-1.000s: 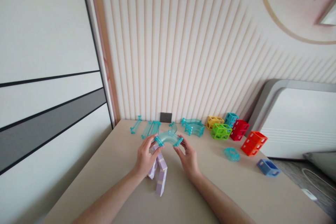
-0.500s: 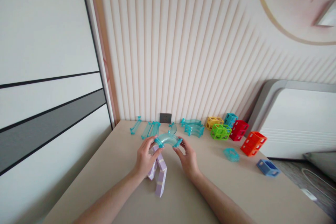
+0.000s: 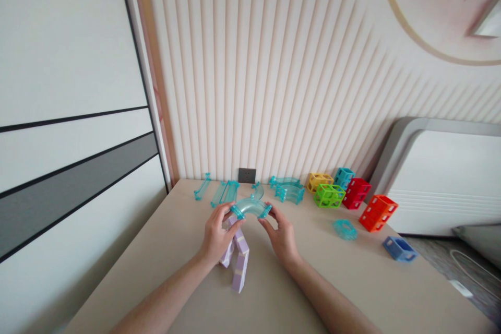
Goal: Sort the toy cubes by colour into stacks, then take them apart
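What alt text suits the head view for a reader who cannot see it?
The left hand and right hand hold a curved teal track piece by its ends over lilac blocks on a table. More teal track pieces and coloured frame blocks lie near the ribbed wall.

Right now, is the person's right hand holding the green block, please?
No, the right hand and left hand grip the curved teal track; the green block sits by the wall.

Beige table [image 3: 352,282] with toy parts.
Teal track pieces [image 3: 225,191] along far edge, coloured blocks [image 3: 329,195] far right, lilac blocks [image 3: 240,270] mid-surface.
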Motion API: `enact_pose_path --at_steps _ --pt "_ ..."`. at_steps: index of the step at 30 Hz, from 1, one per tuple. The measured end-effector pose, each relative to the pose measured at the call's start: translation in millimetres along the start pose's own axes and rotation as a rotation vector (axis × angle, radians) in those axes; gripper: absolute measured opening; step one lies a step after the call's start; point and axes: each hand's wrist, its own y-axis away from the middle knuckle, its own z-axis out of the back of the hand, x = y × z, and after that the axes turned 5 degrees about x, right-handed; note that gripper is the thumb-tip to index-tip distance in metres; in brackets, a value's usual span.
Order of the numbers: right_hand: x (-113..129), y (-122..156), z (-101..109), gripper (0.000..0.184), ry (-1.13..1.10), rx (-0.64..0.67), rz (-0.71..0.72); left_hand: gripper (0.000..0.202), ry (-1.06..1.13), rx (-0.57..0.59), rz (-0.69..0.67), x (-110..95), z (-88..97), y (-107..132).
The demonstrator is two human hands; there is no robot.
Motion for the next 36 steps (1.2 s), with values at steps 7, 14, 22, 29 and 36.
enact_pose_path --at_steps 7,14,22,29,36 --pt "-0.3 -1.2 1.9 0.048 -0.006 0.009 0.006 0.035 0.053 -0.022 0.040 1.0 -2.4 -1.7" --pt "3.0 -2.6 2.2 0.052 -0.030 0.026 -0.018 0.035 0.106 -0.028 0.084 2.1 -3.0 -1.6" --pt "4.6 -3.4 5.2 0.045 0.028 0.027 0.019 0.036 0.123 -0.017 0.099 1.8 -3.3 -3.1" --pt "4.1 -6.3 10.8 0.040 0.100 0.021 0.081 0.037 0.148 0.029 0.130 6.3 -4.9 -2.6" --pt "-4.7 -11.6 20.6 0.040 0.146 0.013 0.091 0.031 0.164 0.077 0.137 14.0 2.7 -5.9"
